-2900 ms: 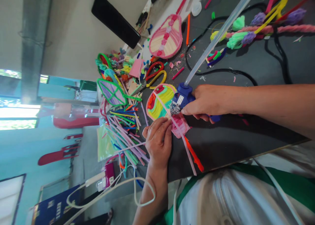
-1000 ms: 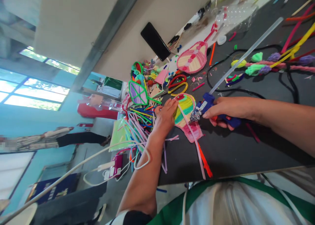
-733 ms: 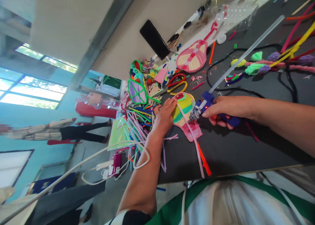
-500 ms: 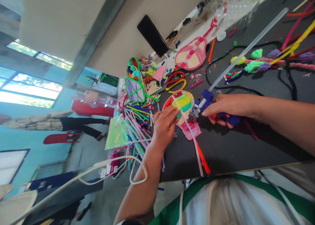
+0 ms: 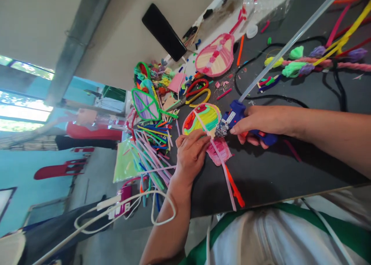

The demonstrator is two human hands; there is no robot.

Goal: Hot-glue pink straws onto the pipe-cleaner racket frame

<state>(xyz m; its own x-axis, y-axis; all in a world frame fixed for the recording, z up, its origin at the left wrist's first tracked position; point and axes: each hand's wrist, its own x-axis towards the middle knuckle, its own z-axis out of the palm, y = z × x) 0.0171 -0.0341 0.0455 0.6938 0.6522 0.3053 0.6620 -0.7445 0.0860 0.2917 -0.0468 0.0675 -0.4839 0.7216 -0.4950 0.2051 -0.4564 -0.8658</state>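
Observation:
My right hand [image 5: 255, 122] grips a blue hot glue gun [image 5: 237, 111], a long clear glue stick [image 5: 290, 46] jutting from its back. Its grimy nozzle end [image 5: 222, 129] is close to the narrow middle of a balloon-shaped piece [image 5: 213, 112] covered in coloured pipe cleaners, with a pink lower part [image 5: 215, 153]. A lilac pipe cleaner [image 5: 222, 160] lies lengthwise across this piece. My left hand [image 5: 189, 153] has its fingers bent together on the lilac strip near that middle. An orange pipe cleaner [image 5: 235, 186] lies beside the strip's lower end.
Red-and-yellow-handled scissors [image 5: 199, 97] and a pink oval craft piece [image 5: 216, 55] lie beyond. Loose pipe cleaners [image 5: 150, 153] are heaped at left, near a black phone [image 5: 164, 32]. A white cable [image 5: 166, 218] loops by my left forearm; a black cord [image 5: 236, 79] curves behind the gun.
My left fingers have slid along the lilac strip toward the pink part, uncovering more of the rounded top. The glue gun stays near the piece's middle. The whole view has shifted.

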